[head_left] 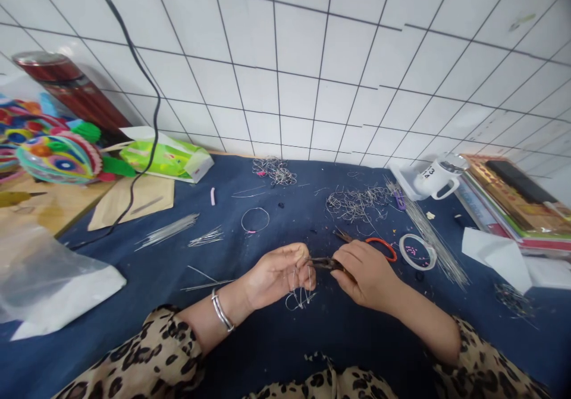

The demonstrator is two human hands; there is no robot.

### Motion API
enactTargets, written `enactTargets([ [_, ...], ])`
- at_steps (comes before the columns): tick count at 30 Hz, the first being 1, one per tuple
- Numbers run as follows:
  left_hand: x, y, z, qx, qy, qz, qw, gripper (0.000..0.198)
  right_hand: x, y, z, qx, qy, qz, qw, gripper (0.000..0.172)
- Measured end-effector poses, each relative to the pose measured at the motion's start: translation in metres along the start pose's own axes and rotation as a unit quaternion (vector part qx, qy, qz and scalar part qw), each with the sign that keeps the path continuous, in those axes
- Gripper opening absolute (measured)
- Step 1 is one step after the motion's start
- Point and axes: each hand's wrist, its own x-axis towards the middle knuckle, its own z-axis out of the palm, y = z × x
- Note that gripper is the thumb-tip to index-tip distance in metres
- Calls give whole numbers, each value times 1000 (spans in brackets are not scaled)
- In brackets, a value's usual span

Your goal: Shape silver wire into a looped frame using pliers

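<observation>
My left hand (279, 274) is closed in a pinch on a small tangle of thin silver wire (301, 295) that hangs below the fingers. My right hand (366, 274) grips small pliers (325, 263), whose jaws reach the wire at my left fingertips. Both hands hover over a dark blue cloth (267, 339) covering the table. A silver bangle sits on my left wrist.
Wire tangles (357, 203), straight wire bundles (167, 231), a wire ring (255, 219), orange-handled pliers (381, 245) and a small round dish (418, 251) lie around. A white mug (435, 179), books (508, 203), a green tissue pack (165, 158), a plastic bag (44, 280) and colourful ornaments (53, 149) flank the cloth.
</observation>
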Motion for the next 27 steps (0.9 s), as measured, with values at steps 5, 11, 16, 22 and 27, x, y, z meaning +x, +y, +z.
enactTargets([
  [5, 1, 7, -6, 39, -6, 21, 999, 22, -1, 7, -9, 328, -185, 143, 915, 32],
  [11, 0, 15, -10, 77, -15, 1, 997, 23, -1, 4, -7, 372, -217, 141, 891, 32],
  [16, 0, 13, -9, 59, -13, -13, 998, 25, -6, 6, 5, -33, 30, -40, 998, 21],
  [22, -1, 10, -7, 33, -18, -14, 999, 25, -11, 13, 10, -309, 177, -167, 919, 35],
  [27, 0, 8, -5, 23, -12, -23, 999, 26, -9, 11, 9, -331, 205, -186, 902, 35],
])
